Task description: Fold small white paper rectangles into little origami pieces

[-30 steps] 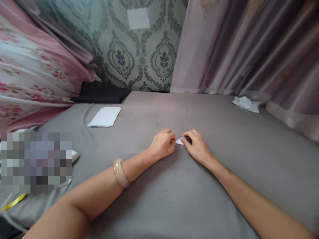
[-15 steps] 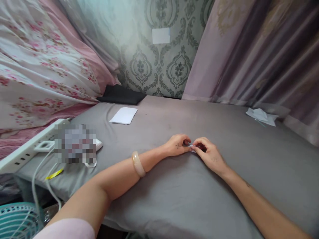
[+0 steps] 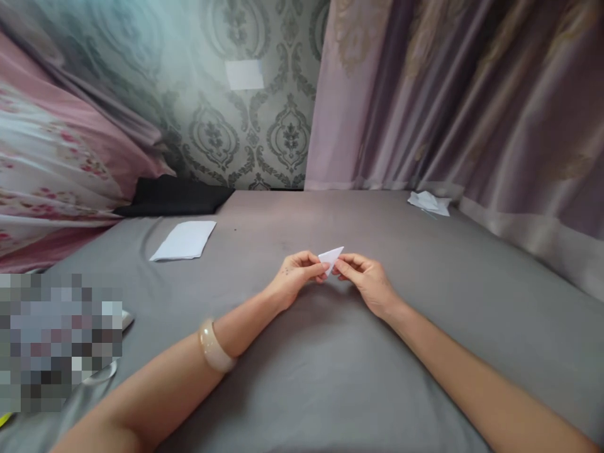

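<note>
Since half a second ago, the small folded white paper (image 3: 331, 256) has come into fuller view, a tilted pointed triangle between the two hands. Fingers of the left hand (image 3: 292, 277) pinch its left side, thumb in front; fingers of the right hand (image 3: 371, 282) are closed on its right edge, covering part of it. One bracelet (image 3: 216, 350) circles the left forearm. Farther out on the grey cloth (image 3: 358, 390) lie one white paper stack (image 3: 184, 241) and one loose paper heap (image 3: 428, 202), its sheets hard to count. Lower left, a pixelated patch (image 3: 61, 343) masks something; a yellow strip (image 3: 4, 419) is cut off. One wall sheet (image 3: 245, 75) looks too blurred to read.
</note>
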Demonstrator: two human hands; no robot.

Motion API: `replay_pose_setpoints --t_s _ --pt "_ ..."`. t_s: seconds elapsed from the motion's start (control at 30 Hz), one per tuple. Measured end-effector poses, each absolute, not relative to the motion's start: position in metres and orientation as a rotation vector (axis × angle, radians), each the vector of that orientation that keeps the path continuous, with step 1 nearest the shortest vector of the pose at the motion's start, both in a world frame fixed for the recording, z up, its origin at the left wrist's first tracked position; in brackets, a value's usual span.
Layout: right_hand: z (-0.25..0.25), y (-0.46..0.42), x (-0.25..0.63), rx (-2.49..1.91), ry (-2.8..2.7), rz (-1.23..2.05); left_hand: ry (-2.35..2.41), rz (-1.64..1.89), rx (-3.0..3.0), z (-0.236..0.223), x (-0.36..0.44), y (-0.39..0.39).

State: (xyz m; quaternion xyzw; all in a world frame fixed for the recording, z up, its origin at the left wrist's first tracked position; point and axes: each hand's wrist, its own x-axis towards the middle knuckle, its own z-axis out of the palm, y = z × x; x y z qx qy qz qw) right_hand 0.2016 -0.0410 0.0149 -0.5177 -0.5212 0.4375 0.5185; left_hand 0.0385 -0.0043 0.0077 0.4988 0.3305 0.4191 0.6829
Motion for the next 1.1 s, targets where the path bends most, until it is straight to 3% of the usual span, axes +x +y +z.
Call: replay_pose_setpoints --t_s 0.43,1.1 --pt "0.015 -0.045 0.207 -1.247 -1.401 0.871 0.808 0.889 1.153 0.010 0.038 -0.005" --pt "0.017 -0.065 0.195 -1.230 -1.676 0.165 0.822 1.059 0.869 0.006 0.041 -0.003"
